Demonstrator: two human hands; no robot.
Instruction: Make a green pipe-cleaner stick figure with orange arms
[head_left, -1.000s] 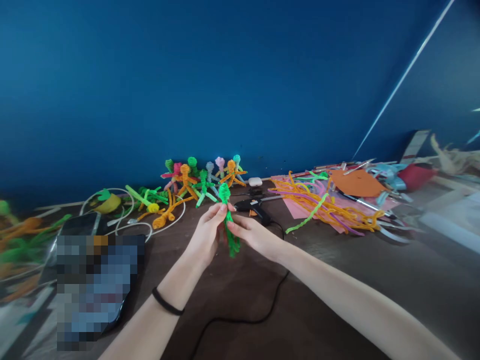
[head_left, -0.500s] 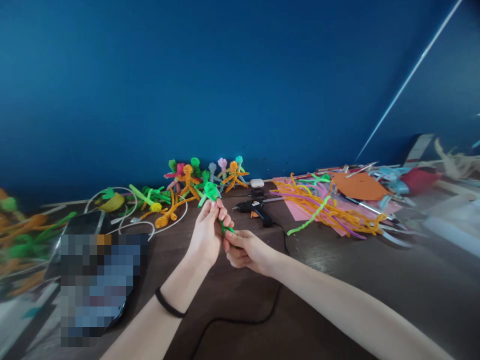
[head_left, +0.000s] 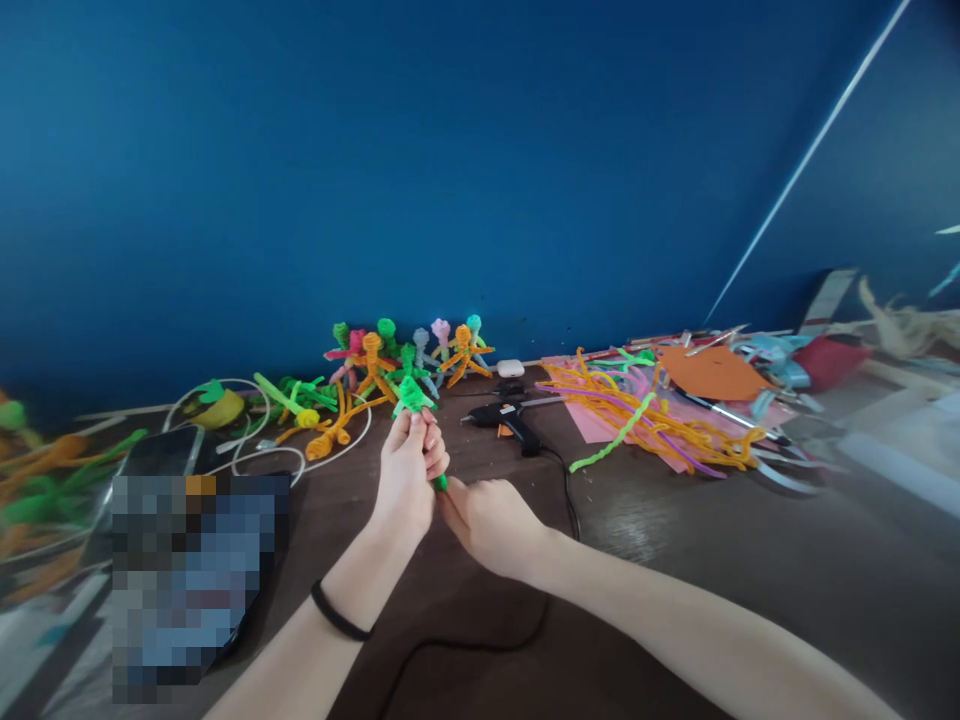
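Hands meet just above the worktop (head_left: 675, 560): the left hand (head_left: 405, 470) clenches the green pipe-cleaner figure (head_left: 411, 397), its long axis near upright, head poking out on top, while the right hand (head_left: 487, 520) pinches its lower end.

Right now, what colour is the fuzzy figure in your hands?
Bright green. The figure shows best in the head view, gripped by the left hand.

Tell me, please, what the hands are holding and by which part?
A green pipe-cleaner figure: the left hand grips its middle, the right hand pinches its lower end.
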